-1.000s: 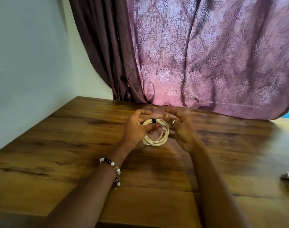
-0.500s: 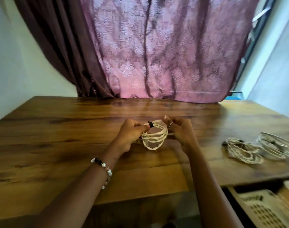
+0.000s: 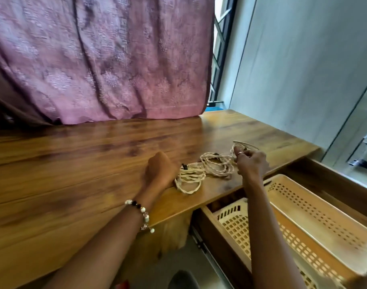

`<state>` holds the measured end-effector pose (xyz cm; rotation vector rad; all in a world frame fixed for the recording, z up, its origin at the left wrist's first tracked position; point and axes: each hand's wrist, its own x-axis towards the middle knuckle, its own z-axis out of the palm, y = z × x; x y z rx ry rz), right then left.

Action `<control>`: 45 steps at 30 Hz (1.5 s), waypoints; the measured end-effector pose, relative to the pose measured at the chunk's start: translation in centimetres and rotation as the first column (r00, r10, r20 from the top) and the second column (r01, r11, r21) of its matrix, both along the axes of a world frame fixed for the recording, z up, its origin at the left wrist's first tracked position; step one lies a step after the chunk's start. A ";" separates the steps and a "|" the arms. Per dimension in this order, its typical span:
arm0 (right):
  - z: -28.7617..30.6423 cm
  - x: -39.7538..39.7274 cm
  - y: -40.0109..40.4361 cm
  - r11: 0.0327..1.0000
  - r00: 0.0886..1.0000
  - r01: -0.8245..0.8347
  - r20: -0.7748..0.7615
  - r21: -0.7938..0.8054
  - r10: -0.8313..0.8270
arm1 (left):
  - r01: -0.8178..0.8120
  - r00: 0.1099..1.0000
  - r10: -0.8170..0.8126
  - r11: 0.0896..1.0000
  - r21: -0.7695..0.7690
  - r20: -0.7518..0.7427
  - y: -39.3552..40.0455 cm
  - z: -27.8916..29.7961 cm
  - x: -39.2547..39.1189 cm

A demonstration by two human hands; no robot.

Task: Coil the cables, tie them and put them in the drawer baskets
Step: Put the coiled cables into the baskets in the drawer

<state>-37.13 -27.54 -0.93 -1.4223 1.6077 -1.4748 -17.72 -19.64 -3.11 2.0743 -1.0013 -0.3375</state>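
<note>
Three coils of cream twisted cable lie near the right front edge of the wooden table (image 3: 74, 163). My left hand (image 3: 160, 174) holds the left side of the nearest coil (image 3: 189, 181), which has a black tie and rests on the tabletop; the fingers are hidden behind the hand. The middle coil (image 3: 217, 166) lies free. My right hand (image 3: 251, 163), fingers curled, pinches the far coil (image 3: 246, 145). Below the table edge an open drawer (image 3: 328, 184) holds a long tan basket (image 3: 335, 230) and a cream basket (image 3: 234, 224). No cable shows in either basket.
A pink patterned curtain (image 3: 95, 59) hangs down to the back of the table. A grey wall (image 3: 303, 69) and a window frame stand on the right. The open drawer juts out under my right forearm.
The view swung right. My right hand let go of the tied coil and moved to the far coil. My left hand carried the tied coil right and set it beside the other two.
</note>
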 end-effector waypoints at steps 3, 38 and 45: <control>-1.0 -0.2 -1.0 0.994 0.994 -0.013 -0.103 0.105 0.024 | 0.072 0.997 -0.071 0.995 0.071 -0.017 -0.3 0.4 0.7; -2.6 -25.2 3.0 0.878 0.943 0.312 -0.229 0.363 -0.241 | 0.462 0.793 -0.485 0.873 -0.155 -0.369 -8.3 0.2 -23.0; -5.0 -25.8 1.1 0.841 0.819 0.306 -0.573 0.446 0.006 | 0.581 0.805 -0.593 0.792 0.188 0.008 -13.1 -3.3 -26.0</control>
